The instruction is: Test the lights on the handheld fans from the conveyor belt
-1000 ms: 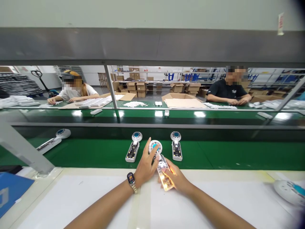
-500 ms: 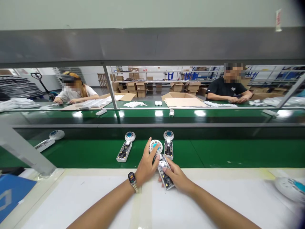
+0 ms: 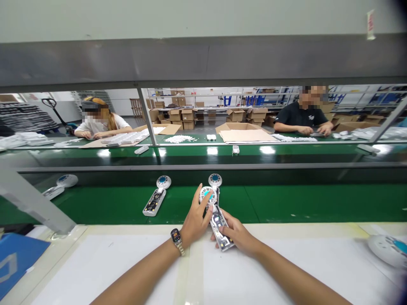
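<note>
Between my hands is a white device with a round, blue-centred head and a body whose circuit board shows, the open-bodied device [image 3: 222,231]. My left hand [image 3: 197,218], with a watch on the wrist, has its fingers around the round head. My right hand [image 3: 238,237] grips the body, thumb on top of the board. Behind the held device, partly hidden by it, a similar device [image 3: 215,180] lies on the green conveyor belt [image 3: 273,203]. Another such device [image 3: 154,202] rests on the belt to the left.
A further device [image 3: 65,182] lies at far left behind a metal post [image 3: 34,199]. A white round-headed part [image 3: 388,250] sits at the right of the white worktop [image 3: 111,267]. A blue folder [image 3: 19,262] is at left. Two co-workers sit across the second belt.
The devices on the near belt have shifted left, and the small parts on the far belt have moved right. My hands keep hold of the device, nearly still.
</note>
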Tool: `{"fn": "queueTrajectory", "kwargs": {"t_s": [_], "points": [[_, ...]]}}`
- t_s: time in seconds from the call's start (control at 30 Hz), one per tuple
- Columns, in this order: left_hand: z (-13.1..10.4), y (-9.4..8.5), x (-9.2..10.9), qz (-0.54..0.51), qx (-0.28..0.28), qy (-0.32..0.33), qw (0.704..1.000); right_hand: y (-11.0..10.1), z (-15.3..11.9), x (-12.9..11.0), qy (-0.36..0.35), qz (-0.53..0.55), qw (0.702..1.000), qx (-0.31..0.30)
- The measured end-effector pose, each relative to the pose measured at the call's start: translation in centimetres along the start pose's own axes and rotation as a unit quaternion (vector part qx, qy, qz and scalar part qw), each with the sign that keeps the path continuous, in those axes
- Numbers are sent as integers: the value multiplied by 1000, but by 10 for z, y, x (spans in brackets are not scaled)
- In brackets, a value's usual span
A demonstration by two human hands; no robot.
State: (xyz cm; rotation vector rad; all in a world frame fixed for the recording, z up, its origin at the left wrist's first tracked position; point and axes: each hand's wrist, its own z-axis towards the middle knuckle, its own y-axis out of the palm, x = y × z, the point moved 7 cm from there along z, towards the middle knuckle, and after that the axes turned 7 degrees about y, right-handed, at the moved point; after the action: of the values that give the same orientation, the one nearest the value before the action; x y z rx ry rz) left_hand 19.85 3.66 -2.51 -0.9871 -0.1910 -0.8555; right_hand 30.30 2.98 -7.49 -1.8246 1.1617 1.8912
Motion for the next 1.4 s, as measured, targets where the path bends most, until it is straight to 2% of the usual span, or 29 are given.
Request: {"fn": "queueTrajectory", "kwargs": {"t_s": [0.37,0.57,0.97,1.07,1.17,1.27,1.33,1.4], "points": [[0,3,-4,-4,-17,-11,1000,-2,1,1,-1,16,1000,-1],[1,1,-1,-7,-7,-4,1000,-2,2,2,5,15,1000,5],[1,3,-2,37,-18,6,999,-1,1,1,8,22,1000,15],[2,1,-4,71,-17,16,997,-2,1,0,12,36,999,34],[6,-12,-19,144,38,5,989,-14,1,-4,-3,66,993,95],[9,-33,-49,260,93,-78,958,-36,-2,-16,-53,89,983,153],[8,-39,-70,315,60,-149,935,-50,-2,-26,-84,85,979,162],[7,-38,-82,341,5,-182,922,-67,-2,-33,-105,54,975,188]]}}
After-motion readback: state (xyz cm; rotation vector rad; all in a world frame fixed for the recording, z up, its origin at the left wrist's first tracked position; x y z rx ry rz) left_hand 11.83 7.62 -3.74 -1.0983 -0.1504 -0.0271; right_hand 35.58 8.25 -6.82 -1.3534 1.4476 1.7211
